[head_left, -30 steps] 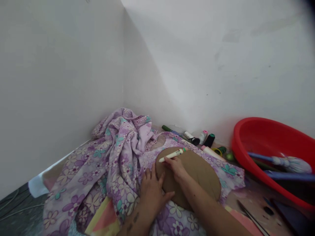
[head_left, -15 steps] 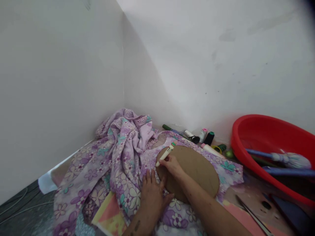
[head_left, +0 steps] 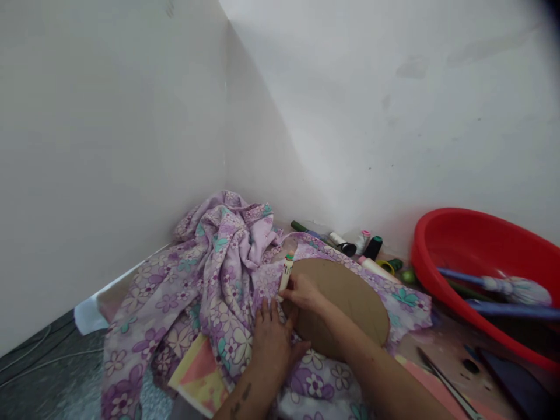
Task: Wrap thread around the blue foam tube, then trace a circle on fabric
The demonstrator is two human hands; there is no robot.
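Note:
My right hand [head_left: 305,293] is closed around a white multicolour pen [head_left: 286,273], held nearly upright with its tip down at the left edge of a brown cardboard oval [head_left: 345,297]. The oval lies flat on purple floral fabric [head_left: 315,382]. My left hand [head_left: 273,335] rests flat with fingers spread, partly on the fabric and against the oval's lower left edge. To the left the same fabric rises in a crumpled heap [head_left: 231,251]. My right forearm covers part of the oval.
Several thread spools, among them a black one [head_left: 373,248], lie along the wall. A red basin [head_left: 426,256] at the right holds a white-headed brush [head_left: 518,290]. Scissors [head_left: 446,382] and a dark flat object [head_left: 520,379] lie at the lower right. Cables [head_left: 48,364] run over the floor at left.
The pen has swung from lying slanted over the oval to nearly upright, its tip moving down along the oval's left edge. My left hand has stayed almost in place.

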